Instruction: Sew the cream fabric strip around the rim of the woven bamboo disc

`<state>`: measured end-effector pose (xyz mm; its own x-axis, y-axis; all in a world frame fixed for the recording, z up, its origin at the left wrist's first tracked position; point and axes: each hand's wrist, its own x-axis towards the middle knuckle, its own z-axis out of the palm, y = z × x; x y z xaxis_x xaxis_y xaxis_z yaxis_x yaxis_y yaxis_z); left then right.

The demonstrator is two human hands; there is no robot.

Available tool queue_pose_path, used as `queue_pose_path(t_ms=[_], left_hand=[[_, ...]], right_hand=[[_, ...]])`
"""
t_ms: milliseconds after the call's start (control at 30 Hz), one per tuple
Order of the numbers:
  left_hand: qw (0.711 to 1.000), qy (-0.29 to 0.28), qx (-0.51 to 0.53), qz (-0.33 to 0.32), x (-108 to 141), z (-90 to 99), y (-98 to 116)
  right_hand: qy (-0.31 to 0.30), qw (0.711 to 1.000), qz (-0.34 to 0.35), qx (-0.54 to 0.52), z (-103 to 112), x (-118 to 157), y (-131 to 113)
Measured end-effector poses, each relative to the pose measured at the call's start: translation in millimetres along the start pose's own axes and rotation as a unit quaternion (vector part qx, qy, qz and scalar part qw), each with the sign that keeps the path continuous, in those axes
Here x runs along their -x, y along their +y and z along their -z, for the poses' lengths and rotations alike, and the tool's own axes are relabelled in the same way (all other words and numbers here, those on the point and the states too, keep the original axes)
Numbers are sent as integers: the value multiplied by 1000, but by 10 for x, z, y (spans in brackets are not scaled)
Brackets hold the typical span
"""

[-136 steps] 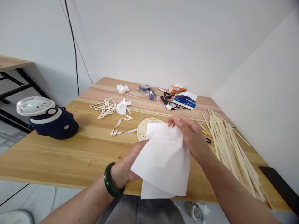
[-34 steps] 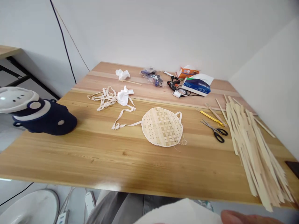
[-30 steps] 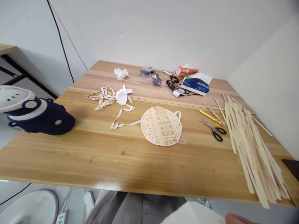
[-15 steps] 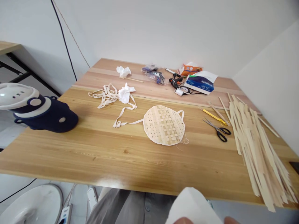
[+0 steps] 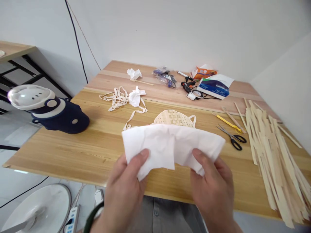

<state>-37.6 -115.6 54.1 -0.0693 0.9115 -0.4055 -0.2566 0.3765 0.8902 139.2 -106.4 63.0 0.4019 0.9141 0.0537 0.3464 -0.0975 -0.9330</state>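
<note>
Left hand (image 5: 123,194), right hand (image 5: 211,191) up, gripping white sheet (image 5: 170,145); sheet now hides most of bamboo disc (image 5: 173,118).

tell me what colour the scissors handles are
Black; the scissors show them clearly in the head view.

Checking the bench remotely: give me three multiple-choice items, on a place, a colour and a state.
1. The scissors lie: A) between the woven bamboo mat and the bamboo strips B) on the floor C) in the right hand
2. The left-wrist bangle is: A) red B) dark green C) white
3. The white sheet is: A) lying flat B) held up C) under the mat

1 A: they lie right of the mat. 2 B: a dark green band shows. 3 B: left hand and right hand grip it.
</note>
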Motion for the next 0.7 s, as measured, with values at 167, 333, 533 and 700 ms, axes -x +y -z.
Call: queue_pose_path(t_ms=[167,333,533,700], left_hand=[[990,10,104,99,-291,-138,233],[976,-19,168,141,-352,-88,234],[981,-161,43,100,-388,63,280],[957,-269,-66,83,-491,83,385]], right_hand=[[-24,989,-102,-108,33,-296,-56],[-148,961,-145,-185,125,-310,163],[-249,955,-35,-155,343,-568,163],[-461,884,-68,-39,281,-629,68]])
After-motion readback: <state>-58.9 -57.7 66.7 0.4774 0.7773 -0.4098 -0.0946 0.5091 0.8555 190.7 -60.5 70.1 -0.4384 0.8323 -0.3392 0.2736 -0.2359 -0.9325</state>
